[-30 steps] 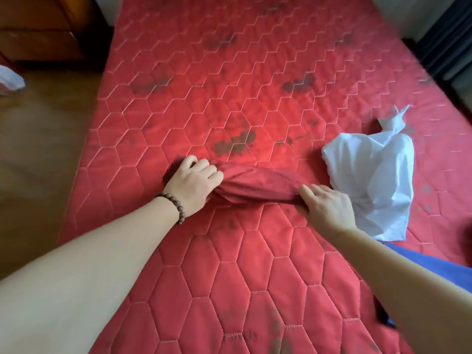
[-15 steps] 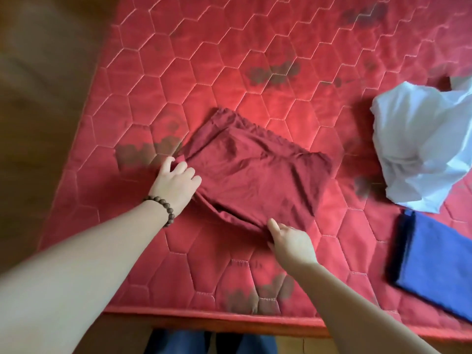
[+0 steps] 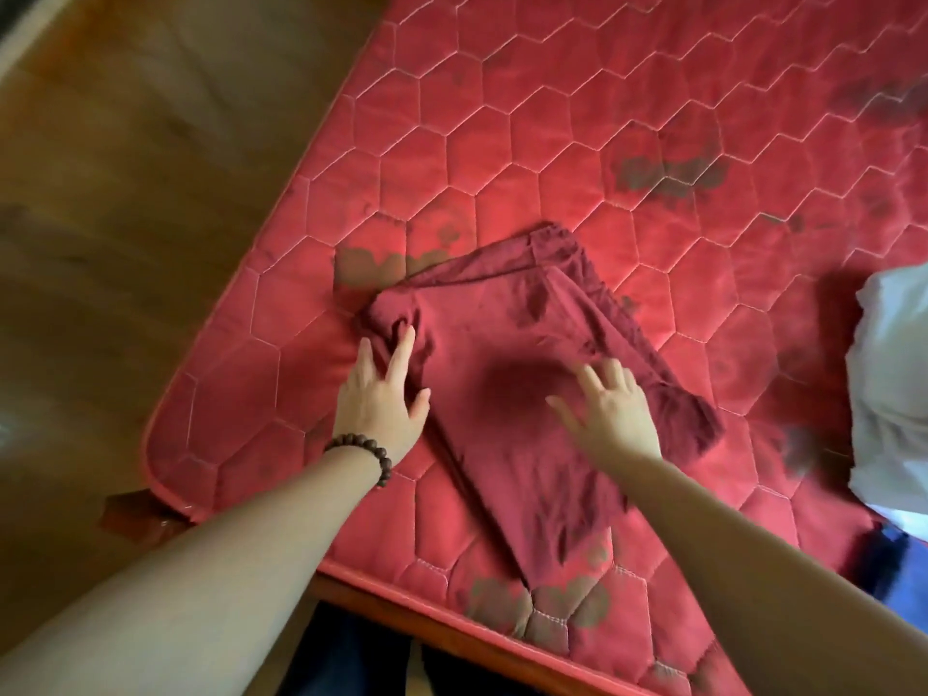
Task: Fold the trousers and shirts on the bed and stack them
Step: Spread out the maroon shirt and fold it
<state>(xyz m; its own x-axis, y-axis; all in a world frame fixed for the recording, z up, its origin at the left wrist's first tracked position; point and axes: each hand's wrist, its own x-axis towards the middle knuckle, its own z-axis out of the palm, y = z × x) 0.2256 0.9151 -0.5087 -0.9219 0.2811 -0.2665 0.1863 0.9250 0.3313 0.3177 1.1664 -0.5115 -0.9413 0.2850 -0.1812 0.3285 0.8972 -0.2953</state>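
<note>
quilted red mattress (image 3: pixel 502 158) holds a folded maroon garment (image 3: pixel 507 354); left hand (image 3: pixel 384 399) and right hand (image 3: pixel 610 414) press flat-fingered.

Both forearms reach forward, bare. The left hand (image 3: pixel 384 401) lies flat with fingers straight and spread; the right hand (image 3: pixel 615 411) is likewise spread, palm down, slightly blurred.
</note>
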